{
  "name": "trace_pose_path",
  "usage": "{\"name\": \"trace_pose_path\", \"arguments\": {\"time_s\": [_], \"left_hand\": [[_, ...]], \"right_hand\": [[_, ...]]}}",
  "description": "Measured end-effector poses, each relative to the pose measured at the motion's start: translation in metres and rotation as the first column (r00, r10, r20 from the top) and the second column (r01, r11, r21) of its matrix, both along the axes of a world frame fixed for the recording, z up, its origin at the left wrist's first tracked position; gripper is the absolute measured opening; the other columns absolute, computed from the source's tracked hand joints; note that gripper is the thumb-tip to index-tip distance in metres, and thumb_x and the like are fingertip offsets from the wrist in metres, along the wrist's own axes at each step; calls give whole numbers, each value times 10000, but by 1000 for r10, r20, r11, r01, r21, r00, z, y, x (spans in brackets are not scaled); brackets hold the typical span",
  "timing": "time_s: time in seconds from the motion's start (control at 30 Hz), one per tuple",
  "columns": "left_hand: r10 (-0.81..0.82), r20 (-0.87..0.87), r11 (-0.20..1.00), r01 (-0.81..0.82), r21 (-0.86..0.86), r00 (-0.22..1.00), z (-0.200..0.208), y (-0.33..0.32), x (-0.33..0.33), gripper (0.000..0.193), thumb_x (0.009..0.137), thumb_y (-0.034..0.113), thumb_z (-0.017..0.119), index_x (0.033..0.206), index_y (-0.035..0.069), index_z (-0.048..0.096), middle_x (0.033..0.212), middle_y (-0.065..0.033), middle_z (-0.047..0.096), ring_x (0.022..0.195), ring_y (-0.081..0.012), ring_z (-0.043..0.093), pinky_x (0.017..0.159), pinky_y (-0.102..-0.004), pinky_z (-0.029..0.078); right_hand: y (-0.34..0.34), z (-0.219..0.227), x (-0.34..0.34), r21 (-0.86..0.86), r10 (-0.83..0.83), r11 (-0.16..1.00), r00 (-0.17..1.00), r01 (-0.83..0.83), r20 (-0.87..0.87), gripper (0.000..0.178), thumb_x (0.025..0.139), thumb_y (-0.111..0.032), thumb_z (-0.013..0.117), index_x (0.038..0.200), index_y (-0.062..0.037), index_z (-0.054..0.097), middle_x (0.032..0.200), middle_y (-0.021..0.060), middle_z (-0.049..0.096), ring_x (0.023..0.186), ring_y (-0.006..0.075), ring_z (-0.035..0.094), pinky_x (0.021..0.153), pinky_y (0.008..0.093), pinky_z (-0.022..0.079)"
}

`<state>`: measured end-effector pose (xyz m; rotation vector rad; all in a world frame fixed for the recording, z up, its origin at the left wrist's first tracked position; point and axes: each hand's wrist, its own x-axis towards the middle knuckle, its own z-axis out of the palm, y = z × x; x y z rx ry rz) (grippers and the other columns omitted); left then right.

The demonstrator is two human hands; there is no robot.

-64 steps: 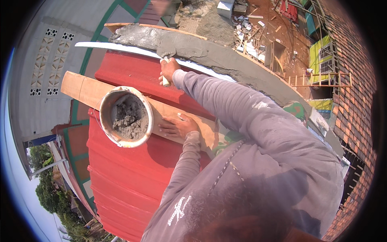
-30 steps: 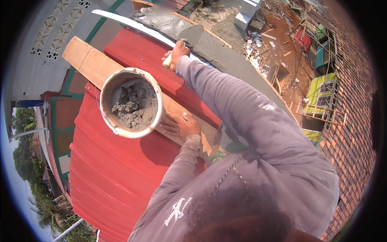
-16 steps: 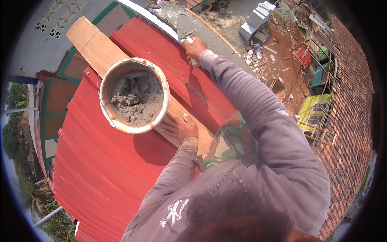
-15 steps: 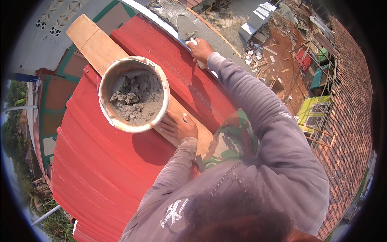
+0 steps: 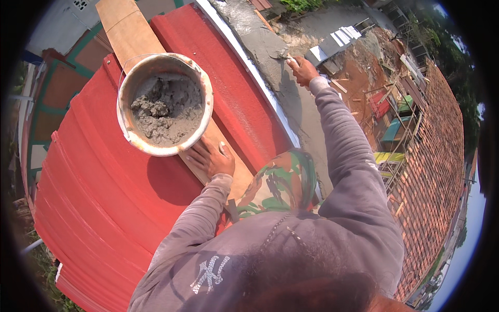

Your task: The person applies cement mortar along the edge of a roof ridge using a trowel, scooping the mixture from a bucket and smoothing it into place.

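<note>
My left hand (image 5: 210, 158) lies flat, fingers spread, on a wooden plank (image 5: 127, 28), touching the near side of a worn white bucket (image 5: 207, 88). The bucket stands on the plank and is partly filled with grey mortar (image 5: 166, 106). My right hand (image 5: 304, 70) reaches far forward and grips the handle of a trowel (image 5: 279, 53). The trowel's blade rests on the wet grey cement ledge (image 5: 257, 34) that runs along the roof's edge.
The plank lies across a red corrugated roof (image 5: 104, 218) that slopes down to the left. My knee in camouflage trousers (image 5: 280, 182) is beside the ledge. A brick wall (image 5: 436, 156) and a yard with rubble (image 5: 364, 78) lie far below on the right.
My right hand has slid the trowel farther along the cement ledge, away from the bucket. My left hand has stayed on the plank by the bucket.
</note>
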<state>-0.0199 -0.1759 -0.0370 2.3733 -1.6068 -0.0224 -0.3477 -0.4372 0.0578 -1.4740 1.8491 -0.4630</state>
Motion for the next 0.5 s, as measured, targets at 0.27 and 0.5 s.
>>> {"name": "trace_pose_path", "arguments": {"time_s": [0.27, 0.5], "left_hand": [[-1, 2, 1000, 0, 25, 1000, 1, 0, -2, 828, 1047, 445, 512, 1691, 35, 191, 1710, -353, 169, 1597, -561, 119, 1291, -673, 102], [10, -52, 999, -9, 37, 999, -2, 0, -2, 871, 1037, 427, 534, 1716, 60, 129, 1727, -364, 94, 1616, -546, 7, 1296, -663, 47]], "right_hand": [[86, -26, 0, -38, -263, 963, 959, 268, 110, 443, 1092, -416, 577, 1239, -2, 631, 716, 87, 625, 499, 191, 600, 437, 384, 474], [149, -12, 22, 9, -361, 926, 877, 378, 317, 350, 1085, -324, 602, 1267, -25, 615, 826, 57, 628, 586, 138, 605, 513, 310, 495]]}}
